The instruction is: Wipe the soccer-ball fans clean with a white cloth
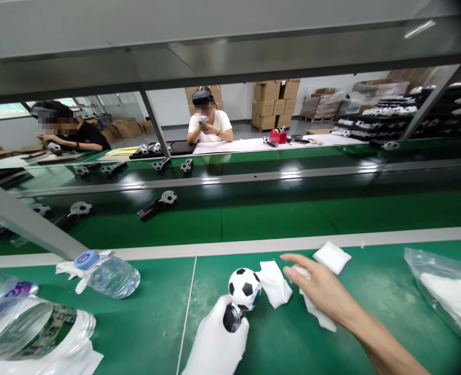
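The gloved left hand (pixel 219 336) is clamped around a dark handle (pixel 232 319), its soccer ball (pixel 244 288) head upright above the fist, over the bench (pixel 156 323). The bare right hand (pixel 324 291) has thumb and forefinger apart above a wipe (pixel 320 313); whether its other fingers grip that wipe, I cannot tell. The smooth-looking glove could let the handle turn or slip, dropping the ball. Bare fingertips might smudge its white panels. A sideways knock could send the blue-capped bottle (pixel 115 276) rolling or spilling, if its cap is loose.

Counted: one ball in hand, at least three more on the near belt (pixel 273 211); three wipes; three clear bottles; one bag (pixel 447 294); two co-workers (pixel 210 125) opposite.
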### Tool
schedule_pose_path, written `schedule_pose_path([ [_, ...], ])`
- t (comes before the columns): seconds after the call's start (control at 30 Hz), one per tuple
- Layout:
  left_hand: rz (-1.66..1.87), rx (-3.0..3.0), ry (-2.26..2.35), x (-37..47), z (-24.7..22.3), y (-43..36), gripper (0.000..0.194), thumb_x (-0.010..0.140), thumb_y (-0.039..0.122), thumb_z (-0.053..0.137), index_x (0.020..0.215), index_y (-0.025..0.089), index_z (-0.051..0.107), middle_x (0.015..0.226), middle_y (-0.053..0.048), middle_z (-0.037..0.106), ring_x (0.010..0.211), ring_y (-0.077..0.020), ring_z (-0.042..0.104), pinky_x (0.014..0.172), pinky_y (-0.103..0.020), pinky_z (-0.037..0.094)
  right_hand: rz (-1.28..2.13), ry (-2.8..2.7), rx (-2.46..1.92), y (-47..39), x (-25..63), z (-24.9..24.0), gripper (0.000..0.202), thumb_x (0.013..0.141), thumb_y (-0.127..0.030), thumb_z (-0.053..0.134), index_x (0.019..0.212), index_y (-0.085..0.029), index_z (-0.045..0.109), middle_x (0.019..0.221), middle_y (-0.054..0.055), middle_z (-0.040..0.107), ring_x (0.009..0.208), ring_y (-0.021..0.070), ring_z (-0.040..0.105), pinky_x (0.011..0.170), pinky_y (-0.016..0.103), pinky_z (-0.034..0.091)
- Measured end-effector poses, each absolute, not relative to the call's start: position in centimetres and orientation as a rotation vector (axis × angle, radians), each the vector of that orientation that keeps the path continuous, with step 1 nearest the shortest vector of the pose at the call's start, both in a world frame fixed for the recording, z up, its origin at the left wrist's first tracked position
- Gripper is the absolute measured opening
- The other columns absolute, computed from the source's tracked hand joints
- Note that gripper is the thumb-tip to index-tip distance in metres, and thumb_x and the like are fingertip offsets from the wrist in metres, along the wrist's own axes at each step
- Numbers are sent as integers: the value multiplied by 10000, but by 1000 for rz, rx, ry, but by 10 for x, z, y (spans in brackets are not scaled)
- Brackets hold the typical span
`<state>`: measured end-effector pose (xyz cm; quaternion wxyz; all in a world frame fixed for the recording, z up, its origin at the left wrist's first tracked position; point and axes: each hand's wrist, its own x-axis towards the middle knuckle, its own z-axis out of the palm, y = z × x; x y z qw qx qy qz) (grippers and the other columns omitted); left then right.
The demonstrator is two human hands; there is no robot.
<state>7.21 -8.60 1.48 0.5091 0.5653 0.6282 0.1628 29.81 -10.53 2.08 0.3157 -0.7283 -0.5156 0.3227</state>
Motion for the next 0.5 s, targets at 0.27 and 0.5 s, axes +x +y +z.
schedule_pose_path([
  [0.27, 698, 1313, 1257, 68, 8, -96, 171, 788, 286, 607, 939, 207, 618, 1037, -66, 588, 1000, -219, 514, 855, -341, 412, 95, -1897, -1166, -99, 209, 47, 291, 865, -128, 415, 1049, -206, 625, 858, 58, 672, 842, 213, 579, 781, 371, 441],
  [0.5, 653, 1258, 1213, 66, 8, -101, 227, 857, 370, 524, 971, 182, 582, 1016, -47, 581, 908, -163, 557, 807, -331, 463, 560, -1956, -1352, -71, 204, 41, 290, 888, -230, 400, 1002, -248, 666, 859, 25, 696, 804, 184, 596, 721, 311, 418],
])
